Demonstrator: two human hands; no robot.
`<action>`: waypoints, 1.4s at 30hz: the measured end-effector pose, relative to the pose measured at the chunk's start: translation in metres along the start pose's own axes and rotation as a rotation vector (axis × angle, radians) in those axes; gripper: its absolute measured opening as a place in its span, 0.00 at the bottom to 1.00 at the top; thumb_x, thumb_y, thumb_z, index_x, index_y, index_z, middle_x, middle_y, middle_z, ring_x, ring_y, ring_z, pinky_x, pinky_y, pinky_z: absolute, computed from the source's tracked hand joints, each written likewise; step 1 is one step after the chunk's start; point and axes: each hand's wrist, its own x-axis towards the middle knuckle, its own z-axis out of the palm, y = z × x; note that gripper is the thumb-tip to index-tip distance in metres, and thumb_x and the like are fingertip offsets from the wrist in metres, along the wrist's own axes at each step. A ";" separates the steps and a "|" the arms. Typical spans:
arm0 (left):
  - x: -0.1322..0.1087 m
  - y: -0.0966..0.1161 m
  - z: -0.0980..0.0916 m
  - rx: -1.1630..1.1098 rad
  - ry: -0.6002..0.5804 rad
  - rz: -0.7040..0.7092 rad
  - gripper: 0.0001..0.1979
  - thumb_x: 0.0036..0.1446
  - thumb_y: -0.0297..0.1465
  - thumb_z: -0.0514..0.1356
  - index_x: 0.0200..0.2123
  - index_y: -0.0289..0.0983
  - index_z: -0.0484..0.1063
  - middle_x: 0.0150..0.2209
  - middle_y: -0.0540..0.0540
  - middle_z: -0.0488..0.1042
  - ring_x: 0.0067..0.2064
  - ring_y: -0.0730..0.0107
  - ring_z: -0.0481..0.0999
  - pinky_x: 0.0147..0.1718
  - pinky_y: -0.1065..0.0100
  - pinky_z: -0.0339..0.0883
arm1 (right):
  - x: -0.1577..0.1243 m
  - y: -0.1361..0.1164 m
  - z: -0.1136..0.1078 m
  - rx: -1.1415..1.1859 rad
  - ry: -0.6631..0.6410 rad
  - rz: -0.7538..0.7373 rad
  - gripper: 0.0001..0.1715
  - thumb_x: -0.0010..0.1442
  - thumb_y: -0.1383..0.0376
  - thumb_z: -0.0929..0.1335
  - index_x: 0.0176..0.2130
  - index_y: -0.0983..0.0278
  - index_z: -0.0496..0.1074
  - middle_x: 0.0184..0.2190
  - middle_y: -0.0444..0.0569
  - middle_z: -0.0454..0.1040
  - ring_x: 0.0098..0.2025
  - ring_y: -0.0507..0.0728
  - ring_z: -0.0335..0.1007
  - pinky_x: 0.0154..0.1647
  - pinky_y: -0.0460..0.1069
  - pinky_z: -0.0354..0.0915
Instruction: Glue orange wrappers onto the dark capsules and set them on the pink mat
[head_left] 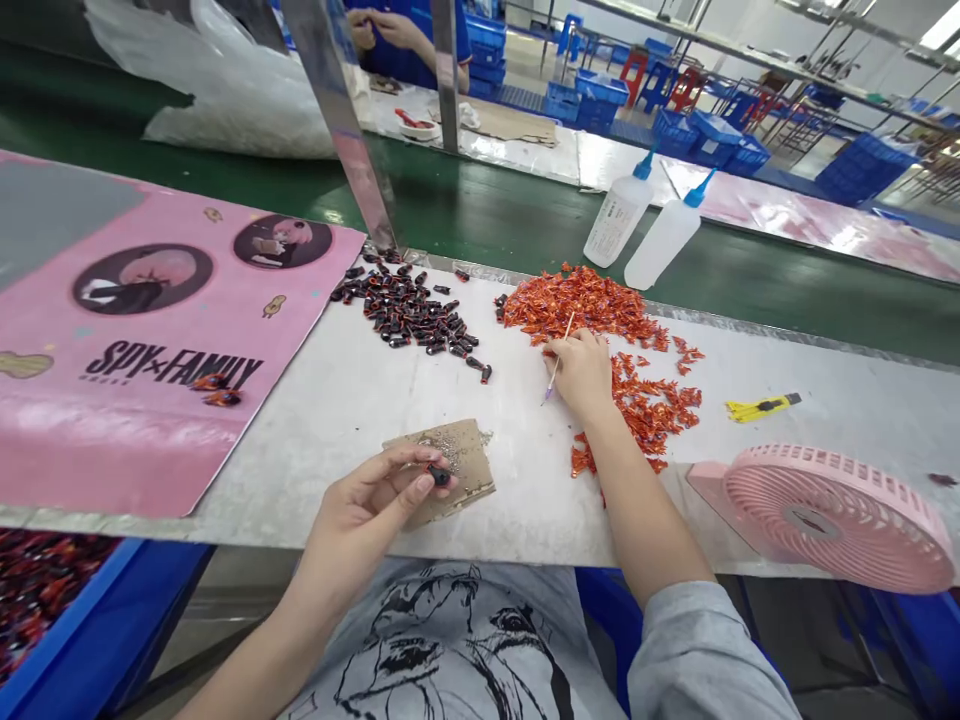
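Between the thumb and fingers of my left hand (pixel 379 495) is a small black part (pixel 438 475), held above a piece of cardboard (pixel 472 460) smeared with something grainy. My right hand (pixel 583 370) pinches a thin stick (pixel 556 372) with a purplish tip pointing down at the table. Close beyond that hand lies a heap of small orange parts (pixel 577 300), and more orange parts (pixel 652 410) spread out beside the wrist. A pile of small black parts (pixel 405 305) sits at the back, left of the orange ones.
Two blue-capped bottles (pixel 619 215) stand on the green belt (pixel 487 210) behind the table. To the right are a yellow cutter (pixel 761 407) and a pink fan (pixel 832 520). A pink printed mat (pixel 150 420) covers the left side. Across the belt a person (pixel 409 35) sits.
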 end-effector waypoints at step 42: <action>-0.020 0.016 0.033 -0.378 0.126 0.268 0.08 0.50 0.23 0.71 0.33 0.41 0.83 0.33 0.51 0.82 0.36 0.76 0.82 0.39 0.82 0.76 | -0.096 -0.108 -0.024 0.732 -0.026 -0.534 0.20 0.61 0.73 0.71 0.50 0.55 0.77 0.39 0.52 0.79 0.42 0.58 0.77 0.41 0.55 0.76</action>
